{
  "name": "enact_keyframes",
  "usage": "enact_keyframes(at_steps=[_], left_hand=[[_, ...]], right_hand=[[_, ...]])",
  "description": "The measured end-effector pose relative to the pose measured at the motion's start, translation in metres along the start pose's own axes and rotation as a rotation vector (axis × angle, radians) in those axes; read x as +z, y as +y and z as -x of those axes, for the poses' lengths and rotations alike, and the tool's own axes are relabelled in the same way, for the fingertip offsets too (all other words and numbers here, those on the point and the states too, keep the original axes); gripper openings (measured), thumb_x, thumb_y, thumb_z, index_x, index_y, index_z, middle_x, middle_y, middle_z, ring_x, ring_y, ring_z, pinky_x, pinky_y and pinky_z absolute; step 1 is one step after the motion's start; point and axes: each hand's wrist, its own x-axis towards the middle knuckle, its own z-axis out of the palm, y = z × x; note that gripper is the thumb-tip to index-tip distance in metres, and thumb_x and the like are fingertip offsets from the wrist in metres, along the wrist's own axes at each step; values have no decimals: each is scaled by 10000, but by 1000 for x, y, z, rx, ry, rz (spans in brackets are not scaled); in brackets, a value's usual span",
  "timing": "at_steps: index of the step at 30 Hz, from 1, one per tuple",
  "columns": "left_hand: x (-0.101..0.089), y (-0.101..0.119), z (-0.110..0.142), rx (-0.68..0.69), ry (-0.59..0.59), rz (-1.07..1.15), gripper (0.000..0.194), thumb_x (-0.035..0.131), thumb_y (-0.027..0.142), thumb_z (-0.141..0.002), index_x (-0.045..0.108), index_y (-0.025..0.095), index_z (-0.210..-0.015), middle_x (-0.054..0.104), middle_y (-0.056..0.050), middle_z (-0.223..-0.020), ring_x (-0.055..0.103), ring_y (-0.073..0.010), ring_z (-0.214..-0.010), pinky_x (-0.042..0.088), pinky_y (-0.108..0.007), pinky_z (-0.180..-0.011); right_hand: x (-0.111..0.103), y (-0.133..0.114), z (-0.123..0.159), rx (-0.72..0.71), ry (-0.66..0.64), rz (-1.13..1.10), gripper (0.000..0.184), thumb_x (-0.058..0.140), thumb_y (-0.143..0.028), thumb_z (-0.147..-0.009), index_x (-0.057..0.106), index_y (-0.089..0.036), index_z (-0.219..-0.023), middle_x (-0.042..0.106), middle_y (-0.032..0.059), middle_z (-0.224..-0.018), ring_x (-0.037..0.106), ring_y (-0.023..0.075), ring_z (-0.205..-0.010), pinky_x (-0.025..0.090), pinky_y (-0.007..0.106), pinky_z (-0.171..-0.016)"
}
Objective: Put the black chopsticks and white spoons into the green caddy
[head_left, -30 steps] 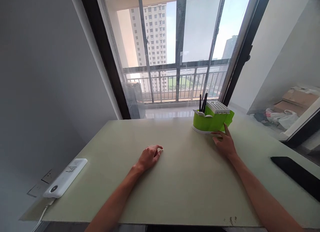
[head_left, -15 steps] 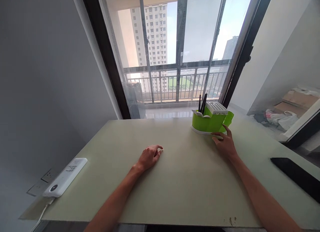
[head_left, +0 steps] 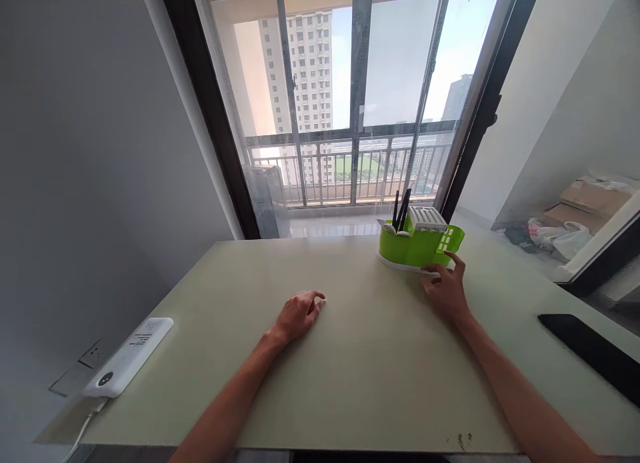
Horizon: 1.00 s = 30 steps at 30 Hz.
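Note:
A bright green utensil holder (head_left: pixel 407 250) with a white base and a slotted white top (head_left: pixel 427 218) stands upright toward the table's far right. Black chopsticks (head_left: pixel 402 211) and white spoon-like pieces (head_left: pixel 388 227) stick out of its left part; a green grid-like basket (head_left: pixel 451 238) shows at its right end. My right hand (head_left: pixel 447 286) is at the holder's near right corner, fingers spread, fingertips touching or nearly touching its side and base. My left hand (head_left: pixel 297 313) rests on the table left of the holder, loosely curved, thumb and forefinger apart, nothing in it.
A white power strip (head_left: pixel 131 356) with a cable lies along the table's left edge, and a flat black object (head_left: pixel 590 350) at the right. The pale table (head_left: pixel 360 383) ends before a large window. Boxes and bags (head_left: pixel 575 216) sit on the floor beyond, right.
The utensil holder has turned and shifted slightly left and toward me, showing more of its grid-like right end. My right hand has moved slightly with it. My left hand stays put.

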Motion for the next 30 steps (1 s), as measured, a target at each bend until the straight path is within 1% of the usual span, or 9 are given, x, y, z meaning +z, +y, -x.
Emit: enact_keyframes(at_steps=[2, 5, 7, 12, 15, 19, 22, 25, 30], left_hand=[[0, 0, 0, 3, 0, 2, 297, 464, 348, -996, 685, 216, -1144, 665, -21, -777, 625, -191, -770, 483, -301, -786], [0, 1, 1, 6, 3, 5, 290, 463, 330, -997, 681, 218, -1153, 681, -27, -798, 635, -192, -790, 483, -301, -796], [-1, 2, 1, 3, 6, 5, 289, 464, 325, -996, 681, 220, -1156, 688, -31, -808, 641, -194, -804, 485, -296, -794], [-2, 4, 1, -8, 4, -1, 286, 472, 317, -988, 686, 222, -1152, 677, -26, -782, 640, -198, -793, 484, -298, -781], [-1, 4, 1, -8, 1, -7, 281, 474, 316, -990, 684, 226, -1153, 668, -18, -771, 638, -200, -795, 481, -304, -792], [0, 3, 1, -6, -3, -14, 277, 479, 297, -986, 683, 228, -1161, 659, -14, -759, 641, -201, -804, 479, -297, -786], [0, 2, 1, -2, -4, -15, 276, 475, 291, -989, 679, 227, -1164, 668, -17, -779, 645, -198, -819, 478, -293, -792], [1, 2, 1, 3, -3, -15, 276, 471, 290, -994, 678, 226, -1165, 682, -22, -805, 650, -200, -837, 477, -297, -809], [1, 2, 1, 4, -4, -20, 278, 468, 287, -995, 679, 226, -1165, 689, -26, -815, 654, -203, -847, 479, -303, -819]], right_hand=[[0, 0, 1, 2, -29, -9, 264, 632, -276, -767, 721, -185, -999, 344, 142, -1530, 650, 228, -999, 617, 387, -843], [0, -1, 3, -17, -124, -11, 276, 637, -285, -772, 730, -185, -1011, 318, 146, -1552, 675, 215, -910, 612, 414, -871], [-1, -2, 4, -21, -158, 0, 283, 647, -300, -767, 733, -185, -1010, 323, 147, -1550, 678, 226, -920, 609, 419, -884], [-4, -3, 3, -26, -99, -19, 262, 655, -329, -752, 735, -190, -960, 305, 124, -1552, 651, 224, -988, 623, 365, -821], [-6, -10, 5, -25, -67, -25, 243, 640, -330, -780, 731, -194, -960, 323, 131, -1518, 644, 198, -905, 618, 378, -811], [-7, -23, 11, -1, -61, -22, 216, 603, -336, -842, 717, -204, -971, 365, 136, -1447, 612, 162, -787, 590, 401, -838], [-6, -32, 15, -3, -35, 2, 213, 611, -348, -847, 715, -206, -967, 393, 133, -1401, 578, 147, -730, 558, 428, -884], [-4, -35, 17, -19, -19, -1, 225, 620, -370, -853, 714, -204, -972, 401, 131, -1383, 586, 168, -782, 537, 429, -924], [-3, -31, 17, -51, -27, -45, 246, 613, -385, -858, 715, -191, -970, 396, 133, -1367, 593, 184, -840, 523, 429, -964]])
